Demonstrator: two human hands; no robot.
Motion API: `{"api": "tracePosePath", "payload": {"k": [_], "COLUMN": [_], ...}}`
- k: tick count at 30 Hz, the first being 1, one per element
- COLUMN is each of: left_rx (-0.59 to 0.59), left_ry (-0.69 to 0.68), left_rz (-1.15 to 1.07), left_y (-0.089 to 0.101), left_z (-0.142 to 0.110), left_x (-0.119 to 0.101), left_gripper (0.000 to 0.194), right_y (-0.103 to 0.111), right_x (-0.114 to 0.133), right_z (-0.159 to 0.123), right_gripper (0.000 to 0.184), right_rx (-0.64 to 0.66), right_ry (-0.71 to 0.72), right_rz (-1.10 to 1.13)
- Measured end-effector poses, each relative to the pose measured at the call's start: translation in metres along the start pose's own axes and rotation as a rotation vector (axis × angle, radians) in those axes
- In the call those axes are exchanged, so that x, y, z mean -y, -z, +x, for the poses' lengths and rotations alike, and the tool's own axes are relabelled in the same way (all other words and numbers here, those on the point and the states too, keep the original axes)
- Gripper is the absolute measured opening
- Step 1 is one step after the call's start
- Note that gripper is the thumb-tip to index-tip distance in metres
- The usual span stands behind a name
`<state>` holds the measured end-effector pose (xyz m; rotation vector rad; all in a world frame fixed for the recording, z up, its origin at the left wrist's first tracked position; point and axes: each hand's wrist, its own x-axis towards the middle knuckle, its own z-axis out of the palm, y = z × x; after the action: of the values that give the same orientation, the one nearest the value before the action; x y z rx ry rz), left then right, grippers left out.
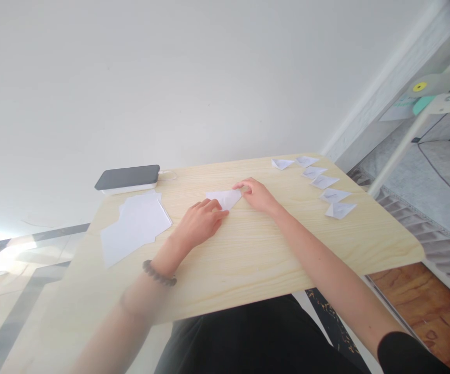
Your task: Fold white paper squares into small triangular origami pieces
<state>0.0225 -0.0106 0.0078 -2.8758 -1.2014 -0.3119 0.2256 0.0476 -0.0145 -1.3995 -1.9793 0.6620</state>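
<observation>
A partly folded white sheet of paper (228, 197) lies on the table in front of me, between my hands. My left hand (202, 221) rests on its near left side, with the fingers bent over the paper. At its far right corner, my right hand (256, 193) pinches the edge between thumb and forefinger. Over at the right edge of the table stand several small folded paper boats (325, 181), set roughly in a row. A loose stack of white paper sheets (136, 226) lies to the left of my left hand.
A phone (128, 177) lies on a white block at the table's back left, with a white cable (169, 173) beside it. The pale wooden table (248, 259) meets a white wall behind. A white metal frame (401, 140) stands beyond its right edge.
</observation>
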Motion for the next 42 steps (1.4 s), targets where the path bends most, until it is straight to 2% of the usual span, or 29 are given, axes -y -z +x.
{"api": "tracePosePath", "payload": {"k": [5,9,12,15,19,27,36,42], "left_rx": [-0.049,-0.071,-0.077,-0.116,-0.136,-0.097,-0.134,-0.177], "left_ry": [0.011,0.023,0.05,0.135,0.267,0.284,0.295,0.288], "left_rz": [-0.09,-0.18,-0.223,-0.196,-0.146,-0.132,-0.177,-0.23], "left_y": [-0.003,-0.005,-0.008,-0.013,-0.022,-0.023,-0.024,-0.025], "left_z": [0.001,0.001,0.001,0.0,-0.001,-0.001,-0.002,-0.001], "left_x": [0.002,0.008,0.012,0.015,0.018,0.021,0.023,0.023], "left_gripper": [0.029,0.027,0.027,0.029,0.049,0.049,0.048,0.046], "right_y": [-0.005,-0.01,-0.01,-0.009,-0.008,-0.01,-0.009,-0.008], "right_x": [0.0,0.006,0.008,0.009,0.008,0.004,0.006,0.01], "right_z": [-0.005,-0.012,-0.014,-0.014,-0.013,-0.014,-0.017,-0.019], "right_gripper": [0.024,0.034,0.034,0.034,0.033,0.044,0.039,0.036], "right_rx": [-0.01,0.022,0.045,0.056,0.05,0.062,0.078,0.079], "right_ry": [0.029,0.074,0.079,0.066,0.098,0.133,0.165,0.234], "right_rz": [-0.092,-0.22,-0.228,-0.203,-0.185,-0.169,-0.237,-0.282]}}
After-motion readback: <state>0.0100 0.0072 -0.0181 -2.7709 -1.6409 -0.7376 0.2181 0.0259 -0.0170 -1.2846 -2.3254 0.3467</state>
